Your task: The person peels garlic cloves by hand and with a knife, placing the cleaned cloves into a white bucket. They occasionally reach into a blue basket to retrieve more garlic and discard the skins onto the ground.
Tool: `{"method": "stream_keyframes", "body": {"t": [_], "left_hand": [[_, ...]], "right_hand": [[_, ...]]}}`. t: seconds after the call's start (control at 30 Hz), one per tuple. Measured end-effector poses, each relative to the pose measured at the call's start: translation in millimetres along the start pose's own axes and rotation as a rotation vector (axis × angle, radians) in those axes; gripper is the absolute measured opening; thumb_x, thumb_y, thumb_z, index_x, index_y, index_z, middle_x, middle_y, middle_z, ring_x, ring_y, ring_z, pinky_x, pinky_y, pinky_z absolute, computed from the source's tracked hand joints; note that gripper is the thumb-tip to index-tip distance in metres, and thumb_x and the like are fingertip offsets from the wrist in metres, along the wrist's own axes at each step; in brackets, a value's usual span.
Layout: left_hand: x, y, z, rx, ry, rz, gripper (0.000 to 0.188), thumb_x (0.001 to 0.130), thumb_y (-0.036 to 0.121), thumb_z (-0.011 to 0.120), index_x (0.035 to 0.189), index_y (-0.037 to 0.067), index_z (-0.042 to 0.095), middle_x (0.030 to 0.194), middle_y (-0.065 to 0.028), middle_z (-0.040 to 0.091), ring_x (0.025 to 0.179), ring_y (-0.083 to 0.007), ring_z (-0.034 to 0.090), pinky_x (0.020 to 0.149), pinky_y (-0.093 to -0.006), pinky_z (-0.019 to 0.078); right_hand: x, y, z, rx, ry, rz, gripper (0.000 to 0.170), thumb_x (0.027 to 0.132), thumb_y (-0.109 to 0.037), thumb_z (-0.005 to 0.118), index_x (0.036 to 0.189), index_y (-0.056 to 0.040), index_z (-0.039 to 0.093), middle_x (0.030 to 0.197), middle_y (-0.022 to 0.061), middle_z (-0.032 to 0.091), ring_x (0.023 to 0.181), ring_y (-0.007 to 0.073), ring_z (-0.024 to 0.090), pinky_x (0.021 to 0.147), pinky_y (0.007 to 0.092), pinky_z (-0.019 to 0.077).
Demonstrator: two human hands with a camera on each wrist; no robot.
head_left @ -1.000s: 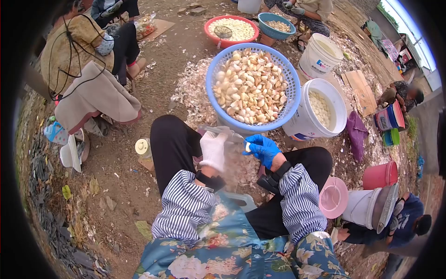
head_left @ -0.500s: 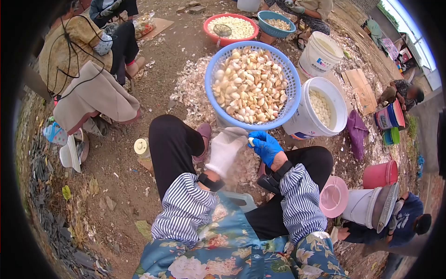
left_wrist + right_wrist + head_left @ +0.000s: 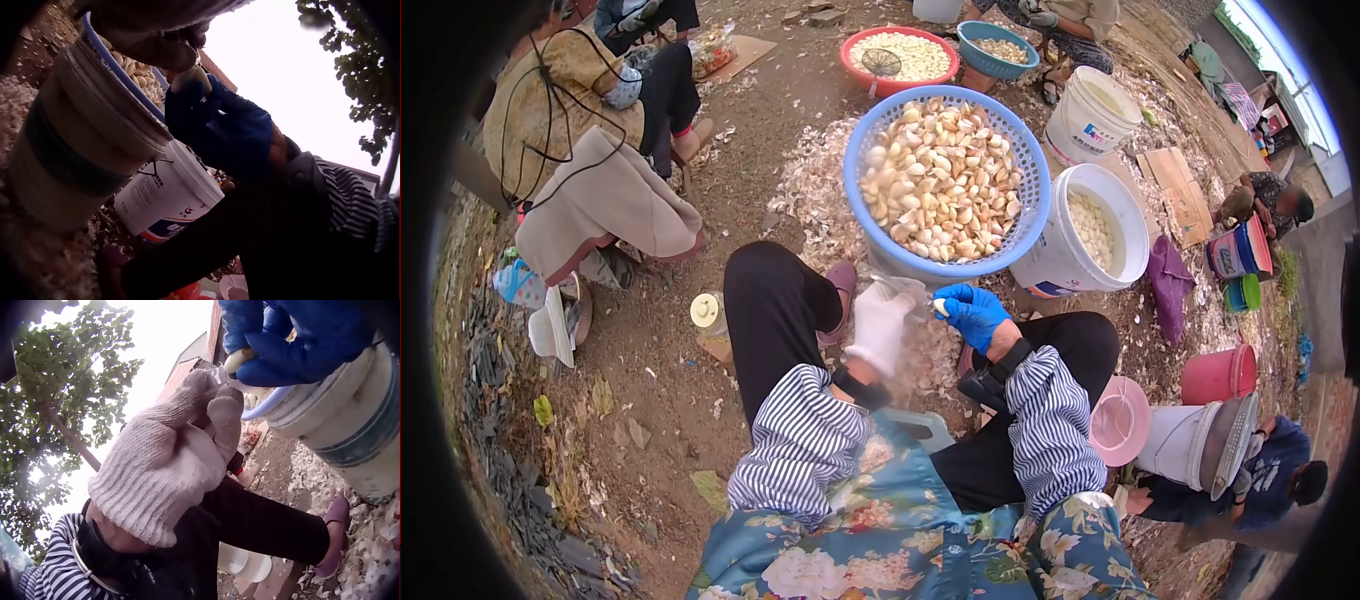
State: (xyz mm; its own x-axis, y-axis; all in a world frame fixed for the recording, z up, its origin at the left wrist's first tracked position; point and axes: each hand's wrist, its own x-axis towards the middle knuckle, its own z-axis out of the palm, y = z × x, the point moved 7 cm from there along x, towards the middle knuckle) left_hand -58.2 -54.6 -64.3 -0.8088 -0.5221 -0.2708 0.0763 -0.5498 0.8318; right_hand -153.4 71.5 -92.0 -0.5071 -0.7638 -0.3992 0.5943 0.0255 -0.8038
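Pinching the same garlic clove (image 3: 941, 307) as a second ago, right hand (image 3: 977, 320) is just this side of the blue basket (image 3: 1030, 205), left hand (image 3: 878, 328) curled round something clear (image 3: 216, 377). Clove's probably not finished.

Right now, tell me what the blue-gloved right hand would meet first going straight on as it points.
Probably the white-gloved left hand, or the clear piece it holds, just beyond the clove the right hand pinches; depth is unclear.

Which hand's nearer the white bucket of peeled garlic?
Right. In the head view, the right hand, blue-gloved, is below and left of the bucket; the left hand, white-gloved, is farther left, beyond the right hand.
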Motion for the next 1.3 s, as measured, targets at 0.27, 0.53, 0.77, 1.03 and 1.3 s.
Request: {"method": "stream_keyframes", "body": {"t": [0.27,0.53,0.77,1.03,1.3], "left_hand": [[3.3,-16.5,2.7,-0.282,-0.114,-0.183,0.012,0.087,0.006,0.062,0.097,-0.001,0.062,0.085,-0.0089,0.066,0.068,-0.0136,0.059,0.063,-0.0259,0.0479],[1.5,1.2,1.9,0.082,-0.033,-0.04,0.009,0.086,0.006,0.063,0.094,0.0,0.062,0.082,-0.006,0.066,0.072,-0.012,0.062,0.066,-0.0257,0.0499],[-3.1,11.3,3.5,0.322,0.063,0.156,0.009,0.088,0.004,0.061,0.096,-0.001,0.061,0.083,-0.0055,0.066,0.072,-0.0105,0.06,0.066,-0.0235,0.0484],[2.0,2.6,-2.5,0.115,0.084,0.04,0.01,0.089,0.004,0.059,0.097,0.0,0.061,0.083,-0.0052,0.066,0.068,-0.009,0.059,0.062,-0.0224,0.0471],[4.0,-10.6,-0.5,-0.085,0.011,-0.045,0.012,0.088,0.006,0.06,0.098,0.0,0.061,0.082,-0.0065,0.066,0.064,-0.0101,0.057,0.057,-0.0223,0.0446]], "right_hand": [[-3.5,3.4,6.3,0.281,-0.258,0.008,0.034,0.08,-0.012,0.073,0.109,0.0017,0.061,0.103,0.008,0.065,0.093,0.0176,0.062,0.086,0.0282,0.0498],[-4.7,13.7,8.5,0.305,-0.274,0.033,0.033,0.079,-0.011,0.075,0.107,-0.0013,0.061,0.1,0.006,0.064,0.093,0.0181,0.062,0.086,0.0294,0.0493],[1.1,14.8,-0.5,0.103,-0.133,-0.025,0.035,0.08,-0.008,0.071,0.113,-0.0015,0.06,0.104,0.0062,0.064,0.091,0.0188,0.063,0.081,0.0281,0.0501],[-2.4,-4.8,18.3,0.11,0.059,0.034,0.043,0.083,-0.015,0.069,0.123,-0.006,0.056,0.108,0.0043,0.064,0.096,0.0157,0.062,0.08,0.0254,0.0487],[-1.1,2.0,10.7,-0.012,0.029,-0.095,0.036,0.086,-0.016,0.067,0.117,0.0009,0.06,0.116,0.0086,0.063,0.103,0.0176,0.06,0.088,0.0299,0.0484]]}}
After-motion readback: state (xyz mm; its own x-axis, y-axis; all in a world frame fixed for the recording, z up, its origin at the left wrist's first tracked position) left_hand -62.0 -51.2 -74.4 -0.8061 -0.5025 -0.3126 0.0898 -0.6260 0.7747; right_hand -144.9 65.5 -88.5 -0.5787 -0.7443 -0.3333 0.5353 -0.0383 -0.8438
